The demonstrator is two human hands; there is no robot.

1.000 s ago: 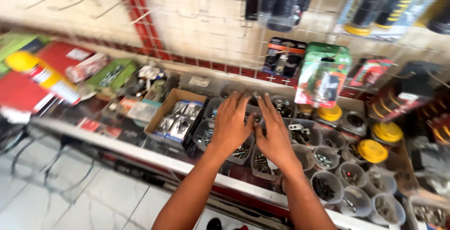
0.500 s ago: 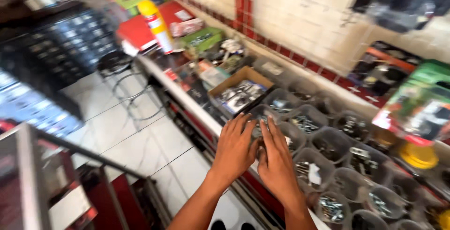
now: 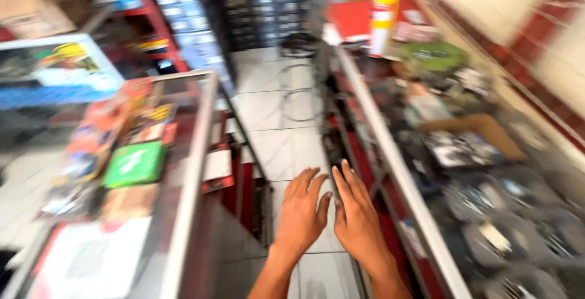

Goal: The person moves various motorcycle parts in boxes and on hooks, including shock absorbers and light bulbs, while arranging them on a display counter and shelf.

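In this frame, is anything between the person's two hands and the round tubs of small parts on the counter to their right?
Nothing visible. The left hand and right hand hover flat, side by side, over the tiled floor. The counter's metal front edge runs beside the right hand, and the blurred tubs lie just beyond it, uncovered as far as the blur shows.

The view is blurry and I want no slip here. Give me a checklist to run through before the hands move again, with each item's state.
1. Left hand empty: ok, open with fingers spread, nothing in it.
2. Right hand empty: ok, open and flat.
3. Hands apart from the counter rail: ok, both hang over the tiled floor in the aisle.
4. Tubs of small parts upright on the counter: cannot tell, too blurred.
5. Yellow spray can standing: ok, upright at the far end.
6. Glass showcase out of the hands' way: ok, off to the left.
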